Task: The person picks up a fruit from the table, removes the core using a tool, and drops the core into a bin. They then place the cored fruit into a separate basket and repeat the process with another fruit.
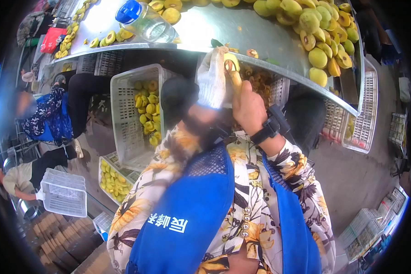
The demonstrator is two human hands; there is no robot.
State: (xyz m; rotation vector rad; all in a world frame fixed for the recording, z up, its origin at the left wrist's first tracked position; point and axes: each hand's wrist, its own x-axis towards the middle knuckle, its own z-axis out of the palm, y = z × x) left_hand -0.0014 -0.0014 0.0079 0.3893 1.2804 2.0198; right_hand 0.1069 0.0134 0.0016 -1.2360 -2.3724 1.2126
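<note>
Fruit piece [231, 58], yellow-green outside with a brownish cut centre, sits in the head view just above the middle of the frame, near the front edge of the tabletop [196, 39]. The left hand [212, 77], in a whitish knitted glove, is clamped on it; the bare right hand [250, 107] is closed around a yellowish tool [235, 78] whose upper end meets the fruit piece. Small scraps [252, 53] lie on the tabletop edge just right of the fruit piece. A clear bottle [157, 28] with a blue cap lies at upper left, near cut fruit, and a large fruit pile [309, 20] covers the upper right part of the tabletop. Below the tabletop, brownish pieces [260, 86] show behind the right hand. Left of the arms, a white crate [116, 118] holds yellow fruit [147, 109]. At lower left, a co-worker's hand [31, 196] is at the edge of a white basket [65, 192].
</note>
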